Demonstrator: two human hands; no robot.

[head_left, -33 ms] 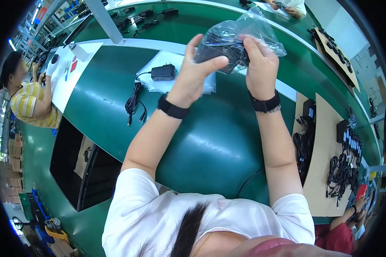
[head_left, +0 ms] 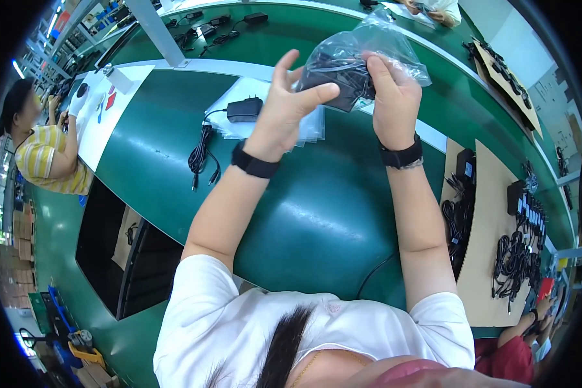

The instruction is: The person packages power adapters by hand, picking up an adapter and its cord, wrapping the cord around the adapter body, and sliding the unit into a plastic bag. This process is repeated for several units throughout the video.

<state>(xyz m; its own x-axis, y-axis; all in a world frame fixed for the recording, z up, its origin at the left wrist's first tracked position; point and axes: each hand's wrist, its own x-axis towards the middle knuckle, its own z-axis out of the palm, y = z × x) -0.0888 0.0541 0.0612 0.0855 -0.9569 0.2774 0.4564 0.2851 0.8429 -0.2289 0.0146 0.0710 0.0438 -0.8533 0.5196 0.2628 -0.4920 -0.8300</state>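
A clear plastic bag (head_left: 387, 40) is held up over the far side of the green table, with a black power adapter (head_left: 350, 87) and its bundled cable inside. My right hand (head_left: 394, 103) pinches the bag's right side between thumb and fingers. Beside its left edge, my left hand (head_left: 283, 110) has thumb and fingers spread apart; the thumb tip overlaps the adapter's corner, and I cannot tell whether it touches. Below and left of that hand, another black adapter (head_left: 244, 110) rests on a stack of clear bags (head_left: 312, 128). Its coiled cable (head_left: 200, 158) lies on the table.
Cardboard sheets (head_left: 488, 246) on the right carry rows of black adapters and cables. More adapters (head_left: 216, 26) lie on the bench beyond a metal post (head_left: 155, 32). At left, a person in a striped shirt (head_left: 48, 158) works beside a black bin (head_left: 103, 239).
My left hand has shifted slightly left and its fingers have drawn away from the bag's side. The right hand keeps the bag in nearly the same place.
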